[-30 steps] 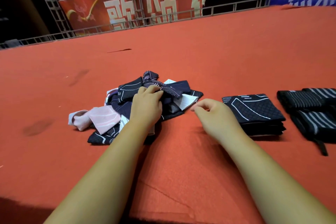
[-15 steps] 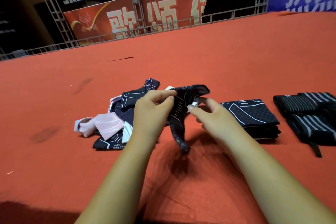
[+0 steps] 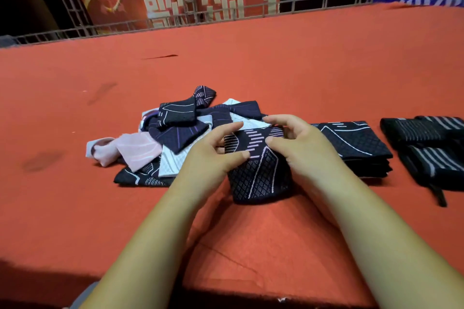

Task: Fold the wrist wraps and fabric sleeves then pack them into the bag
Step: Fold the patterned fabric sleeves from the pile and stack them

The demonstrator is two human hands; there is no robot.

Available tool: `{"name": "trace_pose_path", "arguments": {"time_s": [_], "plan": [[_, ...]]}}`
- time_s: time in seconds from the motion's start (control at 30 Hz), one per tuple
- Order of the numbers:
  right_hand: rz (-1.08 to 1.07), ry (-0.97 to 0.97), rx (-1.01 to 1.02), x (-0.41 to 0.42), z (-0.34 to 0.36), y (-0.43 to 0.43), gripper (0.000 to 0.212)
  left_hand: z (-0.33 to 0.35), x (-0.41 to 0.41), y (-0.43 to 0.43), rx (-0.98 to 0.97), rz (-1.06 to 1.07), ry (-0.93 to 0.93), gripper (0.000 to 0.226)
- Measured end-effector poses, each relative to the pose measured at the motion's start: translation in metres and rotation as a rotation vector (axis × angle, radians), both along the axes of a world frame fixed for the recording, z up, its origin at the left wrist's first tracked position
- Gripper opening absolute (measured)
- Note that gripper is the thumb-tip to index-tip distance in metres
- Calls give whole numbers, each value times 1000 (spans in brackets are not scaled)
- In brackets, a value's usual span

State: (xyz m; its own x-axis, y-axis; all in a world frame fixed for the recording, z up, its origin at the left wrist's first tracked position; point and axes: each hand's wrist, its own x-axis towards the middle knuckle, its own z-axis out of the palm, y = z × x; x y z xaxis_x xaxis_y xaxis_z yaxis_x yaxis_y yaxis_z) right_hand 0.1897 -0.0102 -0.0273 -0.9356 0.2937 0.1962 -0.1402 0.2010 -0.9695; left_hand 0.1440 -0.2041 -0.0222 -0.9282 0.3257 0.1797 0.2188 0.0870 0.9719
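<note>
A dark patterned fabric sleeve [image 3: 258, 170] hangs between both hands just above the red cloth. My left hand [image 3: 213, 153] pinches its left upper edge and my right hand [image 3: 298, 145] grips its right upper edge. Behind and to the left lies a loose pile of sleeves [image 3: 175, 138], dark, white and pink. A neat stack of folded dark sleeves [image 3: 356, 143] sits just right of my right hand. Black striped wrist wraps [image 3: 431, 148] lie at the far right. No bag is in view.
The red cloth-covered table [image 3: 251, 63] stretches far back to a metal railing [image 3: 175, 25] with red and blue banners behind it. The table's front edge [image 3: 251, 293] runs close under my forearms.
My left hand pulled a dark sleeve out of the pile and lifted it; my right hand came in and took its other edge. Now both hands hold it spread in front of the pile.
</note>
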Motion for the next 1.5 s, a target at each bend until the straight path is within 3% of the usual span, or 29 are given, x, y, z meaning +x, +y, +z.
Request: {"name": "trace_pose_path", "arguments": {"time_s": [0.1, 0.3, 0.63, 0.9, 1.13, 1.23, 1.33, 1.4, 1.5], "plan": [[-8, 36, 47, 3, 3, -3, 33, 0, 1, -1, -62, 43, 77, 49], [68, 26, 93, 9, 5, -5, 28, 6, 4, -7, -7, 86, 79, 39], [26, 138, 129, 11, 9, -9, 39, 15, 10, -13, -14, 157, 136, 34], [-87, 217, 478, 13, 9, -9, 23, 16, 11, -13, -121, 254, 234, 26], [-110, 149, 585, 8, 2, -10, 6, 6, 6, -12, -269, 314, 356, 12], [-82, 50, 406, 9, 1, -13, 19, 4, 3, -13, -341, 279, 397, 9], [-56, -21, 197, 9, 2, -17, 30, 0, 1, -11, -206, 161, 224, 20], [-105, -36, 216, 8, 2, -19, 30, -4, 0, -6, -171, 170, 148, 23], [-180, -58, 277, 5, -3, -24, 29, -11, -4, 1, -263, 236, 148, 32]]}}
